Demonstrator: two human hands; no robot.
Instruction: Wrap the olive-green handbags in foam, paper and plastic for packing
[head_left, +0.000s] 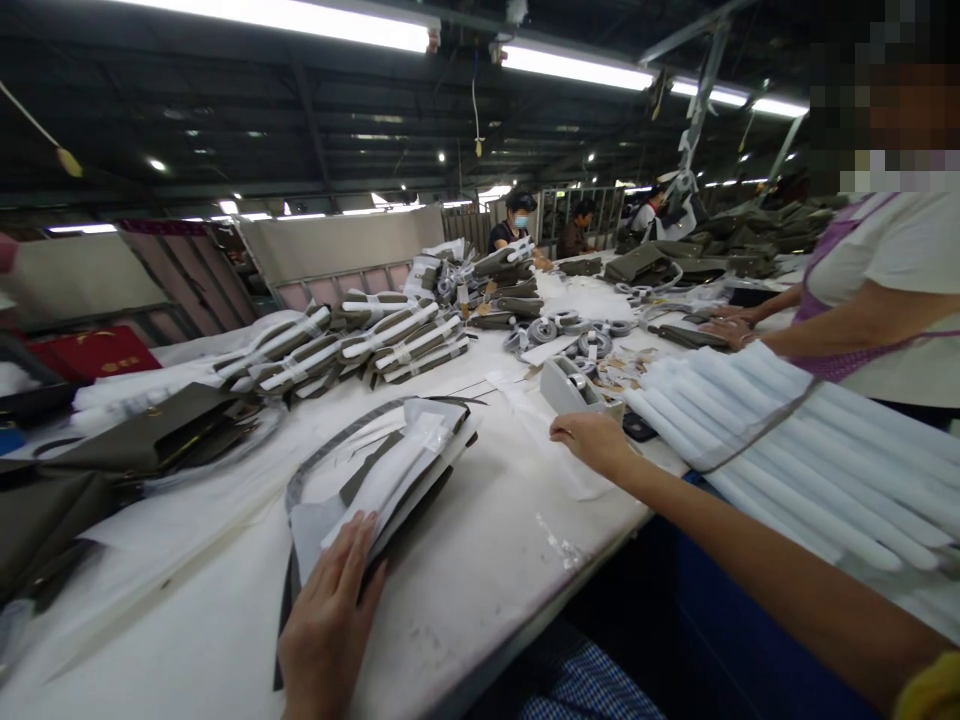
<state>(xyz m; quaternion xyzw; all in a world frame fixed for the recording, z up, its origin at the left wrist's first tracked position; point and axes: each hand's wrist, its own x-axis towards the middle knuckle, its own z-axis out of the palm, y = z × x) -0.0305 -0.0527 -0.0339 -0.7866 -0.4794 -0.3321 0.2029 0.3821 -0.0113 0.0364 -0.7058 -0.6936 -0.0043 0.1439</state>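
Note:
A dark olive handbag [442,470] lies on the table in front of me, its top partly wrapped in a white padding sheet [401,455]. Its grey-wrapped strap [300,470] loops out to the left and behind. My left hand [330,605] rests on the near end of the padding, fingers stretched out flat and thumb along the right side. To the right, my right hand [592,442] is at the front of a grey tape dispenser [566,385], thumb and fingers pinched together. Whatever may be between those fingertips is too small to make out.
Padded bags [405,335] are piled at the back left, with unwrapped bags [150,425] at the left. Coiled straps [592,345] lie beyond the dispenser. A bundle of white foam tubes [787,440] sits at the right. Co-worker's hands [735,325] touch a dark bag.

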